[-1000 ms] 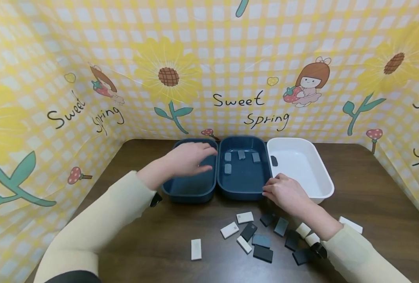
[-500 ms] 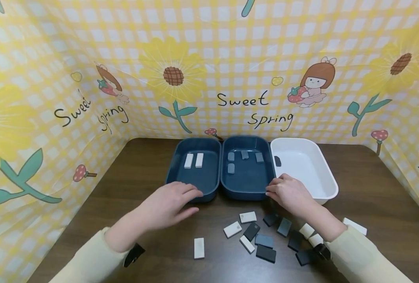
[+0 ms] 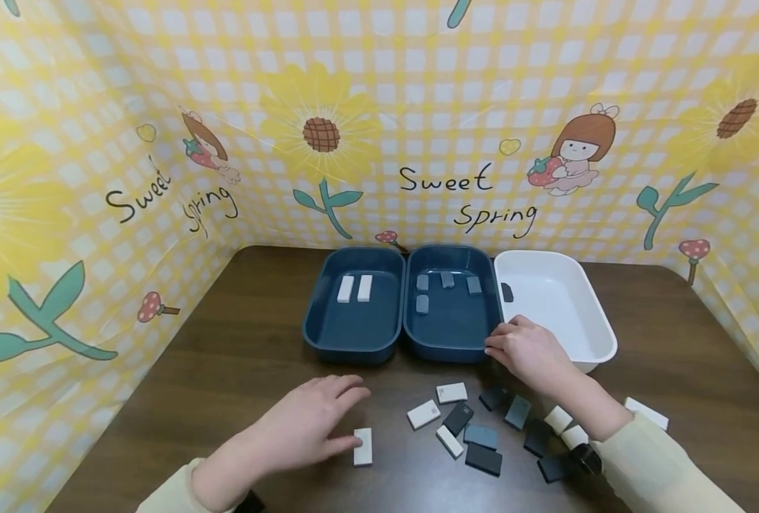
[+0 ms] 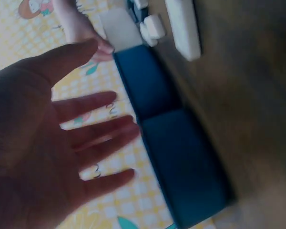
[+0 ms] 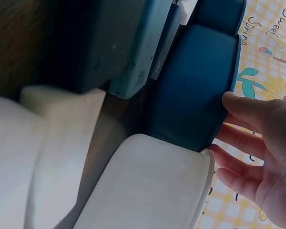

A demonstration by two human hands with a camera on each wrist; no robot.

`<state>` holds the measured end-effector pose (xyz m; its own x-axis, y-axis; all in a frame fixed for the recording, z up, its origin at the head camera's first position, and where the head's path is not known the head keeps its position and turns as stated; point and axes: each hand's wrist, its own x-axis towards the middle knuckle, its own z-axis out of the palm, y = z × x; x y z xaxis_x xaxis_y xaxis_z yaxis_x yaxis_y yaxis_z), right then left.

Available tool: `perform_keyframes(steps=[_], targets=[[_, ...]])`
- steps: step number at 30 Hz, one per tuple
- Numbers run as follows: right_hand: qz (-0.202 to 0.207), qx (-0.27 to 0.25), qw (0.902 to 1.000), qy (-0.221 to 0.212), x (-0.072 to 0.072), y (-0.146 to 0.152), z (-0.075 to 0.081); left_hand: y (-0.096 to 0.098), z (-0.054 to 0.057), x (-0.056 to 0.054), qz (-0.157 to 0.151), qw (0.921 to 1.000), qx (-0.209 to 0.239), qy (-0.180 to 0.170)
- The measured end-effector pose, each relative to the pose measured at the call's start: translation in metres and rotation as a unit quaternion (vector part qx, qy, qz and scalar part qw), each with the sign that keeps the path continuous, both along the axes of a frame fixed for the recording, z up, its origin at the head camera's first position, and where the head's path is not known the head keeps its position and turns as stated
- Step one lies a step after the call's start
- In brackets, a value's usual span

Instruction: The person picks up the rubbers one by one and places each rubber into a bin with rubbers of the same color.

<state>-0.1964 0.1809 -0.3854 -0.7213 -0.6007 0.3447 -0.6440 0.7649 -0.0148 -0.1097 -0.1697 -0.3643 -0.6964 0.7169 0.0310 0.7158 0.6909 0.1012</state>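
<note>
In the head view my left hand (image 3: 302, 424) hovers over the table, fingers spread, with the thumb at the upper edge of a lone white block (image 3: 363, 447). The left wrist view has that palm (image 4: 33, 143) facing the camera and nothing in the fingers; contact with the block is unclear. My right hand (image 3: 528, 355) pinches the near right corner of the middle dark blue bin (image 3: 450, 352), beside the white bin (image 3: 600, 348). In the right wrist view its thumb (image 5: 240, 106) lies outside the blue rim, while some fingertips are hidden behind it.
Two white blocks (image 3: 364, 288) lie in the left dark blue bin (image 3: 353, 350). Several grey-blue blocks (image 3: 422, 305) are in the middle bin and one dark block (image 3: 507, 293) in the white bin. Scattered white, blue and black blocks (image 3: 483, 459) cover the table's front right.
My left hand has come out from over the left bin, uncovering its two white blocks, and moved toward me to the lone white block. The right hand keeps its place at the bin corner.
</note>
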Motion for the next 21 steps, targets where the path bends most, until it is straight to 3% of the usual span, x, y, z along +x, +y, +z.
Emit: perform_keyframes(steps=[4, 7, 10, 21], targets=[[0.001, 0.002, 1.0, -0.001, -0.001, 0.0, 0.0, 0.003, -0.01, 0.003, 0.039, 0.9927, -0.037, -0.108], [0.001, 0.002, 1.0, 0.0, -0.001, 0.0, -0.001, 0.005, -0.017, 0.004, 0.044, 0.9871, -0.05, -0.146], [-0.001, -0.001, 1.0, 0.001, -0.001, 0.0, -0.001, 0.007, -0.02, 0.005, 0.038, 0.9865, -0.056, -0.149], [0.001, -0.001, 1.0, 0.002, -0.002, 0.001, -0.002, 0.015, -0.026, 0.003, 0.008, 0.9925, -0.068, -0.101]])
